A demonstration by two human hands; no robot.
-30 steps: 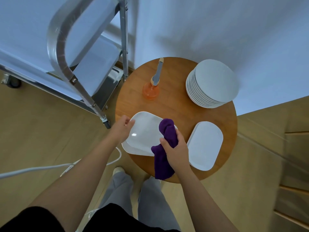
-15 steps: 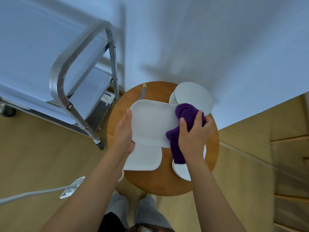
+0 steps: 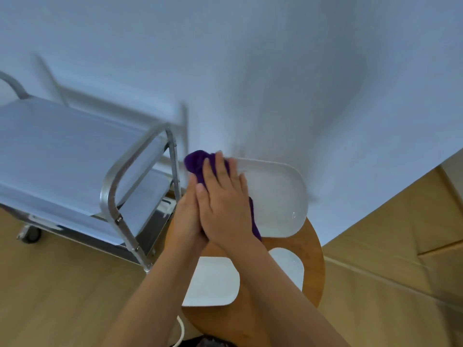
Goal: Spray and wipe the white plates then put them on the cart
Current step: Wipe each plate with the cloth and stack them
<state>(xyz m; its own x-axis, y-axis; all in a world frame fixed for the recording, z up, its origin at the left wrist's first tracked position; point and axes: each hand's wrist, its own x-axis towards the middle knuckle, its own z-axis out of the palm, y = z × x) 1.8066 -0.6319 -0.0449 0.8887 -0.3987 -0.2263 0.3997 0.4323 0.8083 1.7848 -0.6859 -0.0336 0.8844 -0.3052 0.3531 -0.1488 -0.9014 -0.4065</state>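
Note:
I hold a white rounded-rectangular plate [image 3: 275, 196] lifted above the round wooden table [image 3: 313, 259]. My right hand [image 3: 223, 204] lies flat on a purple cloth [image 3: 195, 161], pressing it against the plate's left part with straight fingers. My left hand [image 3: 183, 221] grips the plate's left edge and is largely hidden under the right hand. Two more white plates lie on the table below: one on the left [image 3: 213, 281] and one on the right [image 3: 288, 266]. The spray bottle and the round plate stack are hidden behind the lifted plate.
The metal cart [image 3: 75, 159] stands to the left, its handle bar [image 3: 112, 186] close to my hands. A white wall is behind. A white cable [image 3: 181, 329] lies on the wooden floor near my feet.
The plate has risen higher off the table and the view has tilted up. My right hand has slid the cloth from the plate's right side to its upper left, over my left hand.

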